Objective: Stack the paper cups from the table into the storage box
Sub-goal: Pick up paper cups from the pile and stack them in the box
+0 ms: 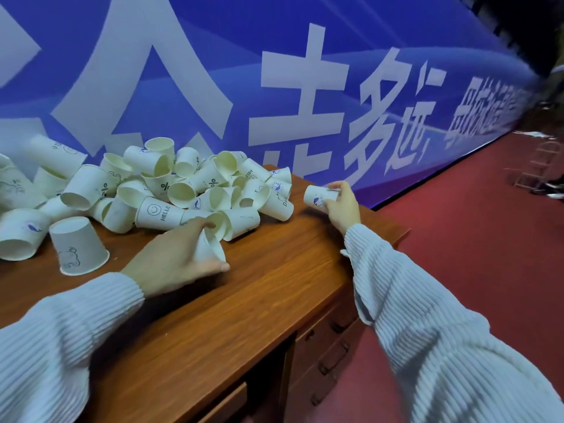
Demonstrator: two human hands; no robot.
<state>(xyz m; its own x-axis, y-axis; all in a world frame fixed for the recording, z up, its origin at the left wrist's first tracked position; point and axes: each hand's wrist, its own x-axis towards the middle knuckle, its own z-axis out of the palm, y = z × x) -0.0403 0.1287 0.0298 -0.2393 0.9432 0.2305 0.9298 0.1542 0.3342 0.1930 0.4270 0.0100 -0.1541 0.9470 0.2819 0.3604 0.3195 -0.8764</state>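
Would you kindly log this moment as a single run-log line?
left hand: grips a paper cup | right hand: grips another cup | cup pile: on table | storage box: unseen

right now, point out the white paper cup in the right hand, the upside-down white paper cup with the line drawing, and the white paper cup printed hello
white paper cup in the right hand point(319, 197), head view, on its printed side wall
upside-down white paper cup with the line drawing point(77, 247), head view, on its side wall
white paper cup printed hello point(158, 212), head view, on its side beside the smiley
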